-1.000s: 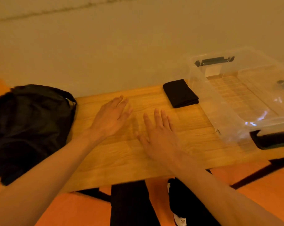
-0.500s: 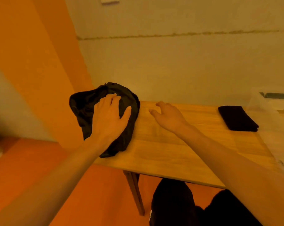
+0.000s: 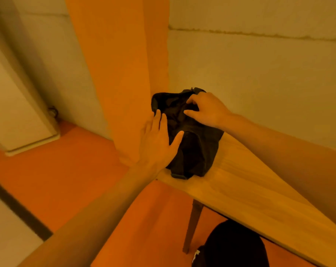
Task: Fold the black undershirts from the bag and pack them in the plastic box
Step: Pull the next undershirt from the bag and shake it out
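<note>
Left hand [image 3: 156, 143]: fingers straight and spread, palm flat against the bag's left side.
Right hand [image 3: 208, 110]: fingers curled over the bag's top edge; whether they pinch cloth cannot be told.
Bag [image 3: 196, 151]: black, crumpled, between the two hands, touching both; sits on the table's left end, near the wall.
Table [image 3: 250, 187]: wooden, one leg showing beneath.

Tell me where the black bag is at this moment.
Centre of the head view: the black bag sits at the left end of the wooden table, by the wall corner, between the left hand and the right hand.
</note>
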Action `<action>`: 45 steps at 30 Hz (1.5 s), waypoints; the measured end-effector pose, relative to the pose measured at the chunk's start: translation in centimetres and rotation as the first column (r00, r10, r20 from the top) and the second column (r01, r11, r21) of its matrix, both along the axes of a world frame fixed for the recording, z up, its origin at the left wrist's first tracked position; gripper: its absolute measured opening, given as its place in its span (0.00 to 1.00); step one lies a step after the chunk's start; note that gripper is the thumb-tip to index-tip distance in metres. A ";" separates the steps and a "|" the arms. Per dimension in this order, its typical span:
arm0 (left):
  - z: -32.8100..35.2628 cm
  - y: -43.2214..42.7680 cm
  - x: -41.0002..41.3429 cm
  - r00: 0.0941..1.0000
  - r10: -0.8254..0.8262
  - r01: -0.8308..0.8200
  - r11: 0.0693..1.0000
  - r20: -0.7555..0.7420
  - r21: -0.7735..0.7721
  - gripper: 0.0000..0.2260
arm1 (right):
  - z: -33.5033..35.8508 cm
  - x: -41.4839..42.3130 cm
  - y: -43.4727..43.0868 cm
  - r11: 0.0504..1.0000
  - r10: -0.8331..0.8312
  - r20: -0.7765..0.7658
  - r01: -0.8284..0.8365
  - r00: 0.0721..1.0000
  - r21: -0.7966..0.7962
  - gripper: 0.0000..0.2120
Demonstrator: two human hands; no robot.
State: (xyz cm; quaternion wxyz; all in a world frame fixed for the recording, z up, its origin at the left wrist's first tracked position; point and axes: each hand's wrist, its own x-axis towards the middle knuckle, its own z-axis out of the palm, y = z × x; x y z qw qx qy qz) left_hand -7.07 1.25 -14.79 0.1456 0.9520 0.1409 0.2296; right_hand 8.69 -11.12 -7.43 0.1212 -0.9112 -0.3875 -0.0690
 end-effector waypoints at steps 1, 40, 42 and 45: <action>-0.3 0.0 0.0 1.000 -0.001 0.001 1.000 -0.004 -0.005 0.36 | -0.2 0.4 0.8 0.999 -0.011 0.045 0.012 0.999 -0.035 0.23; -2.2 0.7 0.4 0.999 -0.048 0.048 0.999 -0.010 -0.007 0.38 | -2.5 1.2 3.8 0.987 -0.148 -0.060 0.151 0.987 0.055 0.08; -2.3 0.5 0.5 0.999 -0.047 0.047 0.999 -0.014 -0.013 0.39 | -2.3 1.3 3.7 0.979 -0.148 -0.104 0.160 0.984 0.126 0.08; -2.4 0.3 0.7 0.999 -0.036 0.036 0.999 -0.014 -0.018 0.39 | -2.2 1.5 3.6 0.963 -0.162 -0.088 0.177 0.983 0.204 0.09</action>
